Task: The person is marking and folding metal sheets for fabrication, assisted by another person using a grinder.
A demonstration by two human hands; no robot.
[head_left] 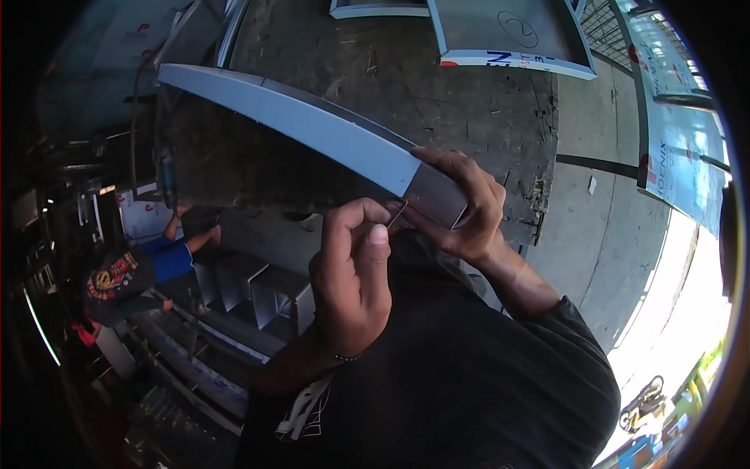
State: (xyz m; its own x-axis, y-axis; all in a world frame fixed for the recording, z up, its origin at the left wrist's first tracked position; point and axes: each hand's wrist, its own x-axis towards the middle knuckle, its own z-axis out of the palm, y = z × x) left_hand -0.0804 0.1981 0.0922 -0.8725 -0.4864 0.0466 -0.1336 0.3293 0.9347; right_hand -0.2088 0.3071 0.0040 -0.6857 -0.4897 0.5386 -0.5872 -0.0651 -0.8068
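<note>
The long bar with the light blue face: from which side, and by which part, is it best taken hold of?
Best by its bare brown end, I think, coming from the right. The end is narrow enough that the right hand spans it edge to edge, while the rest of the bar stretches away to the upper left.

Right hand (474, 195) grips 1 long blue-and-brown bar (297, 117).

From here I see a smooth metal bar (336, 139) mid-frame, rough wooden table (484, 109) above, matt cloth shirt (484, 375) below.
</note>
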